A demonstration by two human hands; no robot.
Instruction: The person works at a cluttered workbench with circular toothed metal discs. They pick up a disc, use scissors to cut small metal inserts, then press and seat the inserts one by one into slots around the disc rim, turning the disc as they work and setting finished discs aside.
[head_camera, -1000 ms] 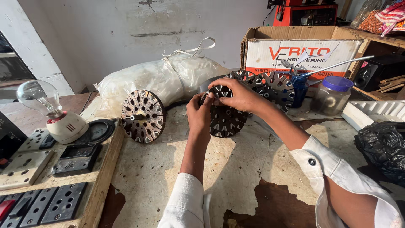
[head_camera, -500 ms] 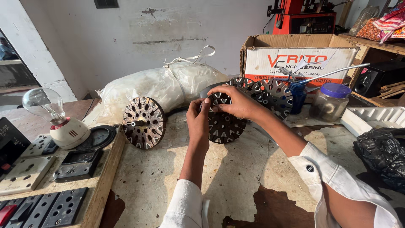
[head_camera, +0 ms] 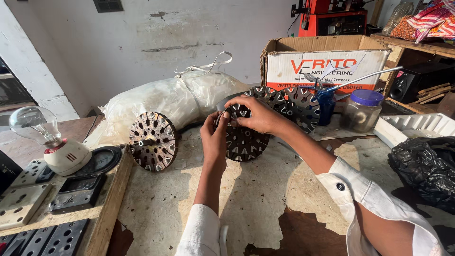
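Note:
A dark round slotted metal core (head_camera: 242, 140) stands on edge in the middle of the worn bench (head_camera: 189, 208). My right hand (head_camera: 256, 115) lies over its upper face with fingers curled on the rim. My left hand (head_camera: 214, 138) pinches the core's left edge, thumb and fingers closed on it. What sits between the fingertips is hidden. A second core (head_camera: 152, 141) with a centre shaft stands to the left, apart from both hands. Two more slotted discs (head_camera: 296, 105) lean behind the right hand.
A tied white plastic sack (head_camera: 166, 97) lies at the back. A cardboard box (head_camera: 327, 59), blue-lidded jar (head_camera: 362, 110), white tray (head_camera: 412, 128) and black bag (head_camera: 424, 166) stand at right. A bulb on a white holder (head_camera: 50, 142) and switch panels (head_camera: 52, 199) fill the left board.
The view has shifted slightly. Both hands stay on the same core, with the fingers working a little along its upper left rim.

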